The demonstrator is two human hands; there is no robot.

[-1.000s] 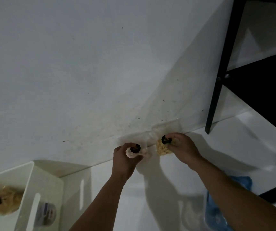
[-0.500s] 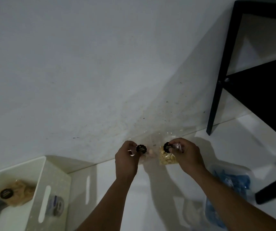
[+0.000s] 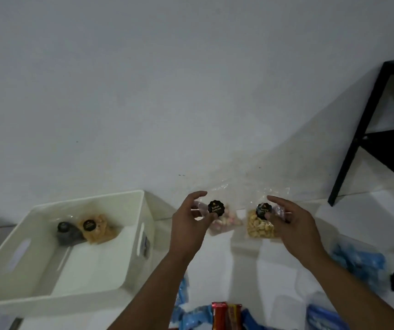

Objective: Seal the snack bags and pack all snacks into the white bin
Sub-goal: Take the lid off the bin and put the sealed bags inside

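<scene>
Two clear snack bags held up side by side, a small gap between them, in front of the wall (image 3: 167,91) and above the floor (image 3: 250,270). Pink bag (image 3: 223,220) of pale pink and white pieces pinched in the left hand (image 3: 189,225), thumb and fingers closed on its left edge beside a round black sticker (image 3: 216,208). Yellow bag (image 3: 259,226) of yellowish pieces gripped in the right hand (image 3: 291,225), fingers curled over its right side, another black sticker (image 3: 263,211) near the thumb. Tops of both bags loose and crinkled; sealed or not, cannot tell.

To the left, on the floor, the white bin (image 3: 129,277), well apart from the held bags. Inside, at the far end, a tan bag (image 3: 96,228) with a black sticker, touching a dark bag (image 3: 68,233) on its left. Rest of the bin bottom bare.

Lower down, between the forearms, a red packet (image 3: 225,315) among blue packets (image 3: 192,317). More blue packets (image 3: 360,260) right of the right forearm. Far right, a black table (image 3: 367,129), its leg on the floor by the wall.
</scene>
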